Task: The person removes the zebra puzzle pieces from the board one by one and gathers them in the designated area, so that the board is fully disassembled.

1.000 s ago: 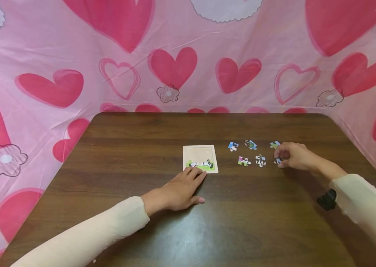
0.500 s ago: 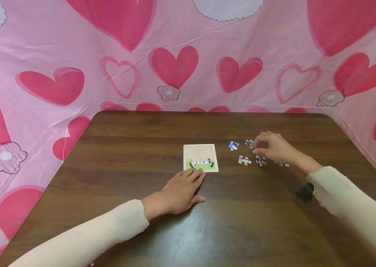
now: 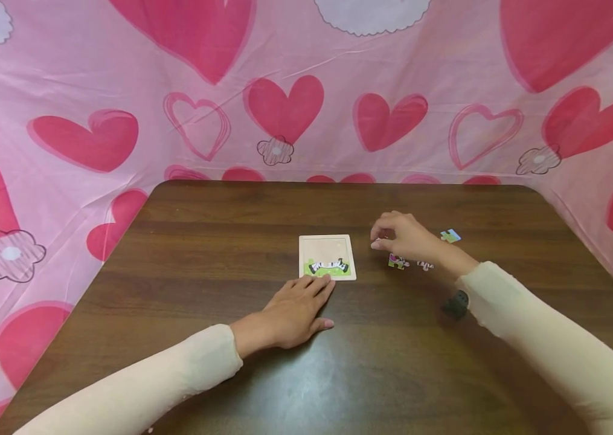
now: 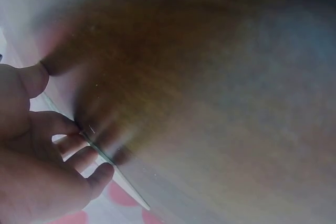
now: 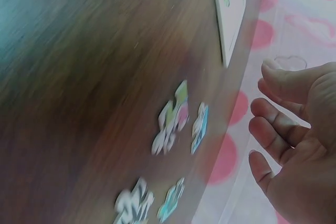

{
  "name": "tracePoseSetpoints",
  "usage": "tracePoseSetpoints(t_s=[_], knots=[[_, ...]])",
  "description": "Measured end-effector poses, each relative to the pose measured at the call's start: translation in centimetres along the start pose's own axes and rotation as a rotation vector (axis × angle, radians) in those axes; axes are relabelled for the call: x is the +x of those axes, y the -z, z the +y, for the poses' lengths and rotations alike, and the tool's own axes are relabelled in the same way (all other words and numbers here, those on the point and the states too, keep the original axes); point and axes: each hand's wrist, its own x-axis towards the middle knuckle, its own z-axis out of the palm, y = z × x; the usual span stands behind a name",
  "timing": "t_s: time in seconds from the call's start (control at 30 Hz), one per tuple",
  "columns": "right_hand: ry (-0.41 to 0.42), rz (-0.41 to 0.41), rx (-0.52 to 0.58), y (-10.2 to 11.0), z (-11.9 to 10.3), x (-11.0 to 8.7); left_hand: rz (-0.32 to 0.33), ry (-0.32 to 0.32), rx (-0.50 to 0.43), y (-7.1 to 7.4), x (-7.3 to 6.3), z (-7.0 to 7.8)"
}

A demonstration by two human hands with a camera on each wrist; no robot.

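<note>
My left hand (image 3: 295, 311) lies palm down on the table, its fingertips on the near edge of a square wooden puzzle board (image 3: 325, 248). A strip of zebra legs and green grass lines the bottom of the board; bare wood shows above. My right hand (image 3: 406, 235) hovers just right of the board, over the loose puzzle pieces, its fingers loosely bent. In the right wrist view nothing shows between thumb and fingers. Below that hand lie a pink-and-green piece (image 5: 176, 116), a blue piece (image 5: 199, 127), a striped piece (image 5: 134, 203) and a teal piece (image 5: 170, 200).
Another blue-and-green puzzle piece (image 3: 450, 235) lies beyond my right wrist. The dark wooden table (image 3: 219, 241) ends at a pink cloth (image 3: 333, 54) printed with hearts, hanging behind it and at both sides.
My right hand has moved left across the pieces, from the rightmost ones toward the board, uncovering the blue-and-green piece at the far right. My left hand stays on the board's edge.
</note>
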Motion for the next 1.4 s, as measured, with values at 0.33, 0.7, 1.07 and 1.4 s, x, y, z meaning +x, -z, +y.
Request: tracePoseSetpoints(t_s=[0.33,0.7,1.07,1.4], knots=[[0.009,-0.035,0.037,-1.9,-1.7,2.0,0.002,-0.005,-0.012,-0.1,0.1,-0.1],[0.068,-0.098,0.047,-4.4,-4.7,4.4,-0.005,-0.011,0.01,-0.1,0.1,-0.1],[0.098,-0.154,0.041,-6.2,-6.1,5.6,0.003,-0.013,0.047,-0.1,0.1,-0.1],[0.126,-0.215,0.007,-7.5,-6.6,5.9,-0.005,-0.024,0.069,-0.2,0.2,-0.2]])
